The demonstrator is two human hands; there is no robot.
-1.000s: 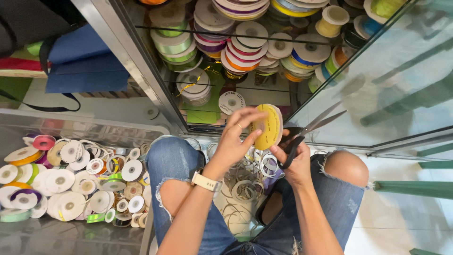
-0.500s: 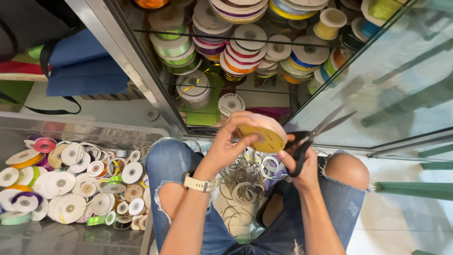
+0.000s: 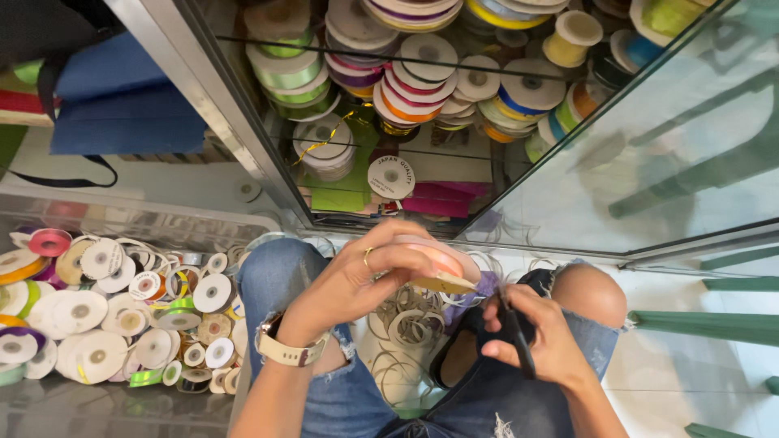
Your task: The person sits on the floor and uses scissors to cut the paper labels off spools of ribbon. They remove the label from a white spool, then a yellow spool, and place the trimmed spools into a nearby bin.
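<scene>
Pink-orange ribbon spool [image 3: 436, 264] gripped in the left hand [image 3: 357, 280] above the lap, scissors [image 3: 513, 334] closed in the right hand [image 3: 542, 337].
Both hands are clamped on their things and sit near each other. To cut well, I judge the spool should stay level, the ribbon end drawn taut before the blades, clear of the loose coils [image 3: 406, 324] below.

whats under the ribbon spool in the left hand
Loose ribbon coils lie on the floor below the ribbon spool, between the knees. The left hand covers the spool's near side.
</scene>
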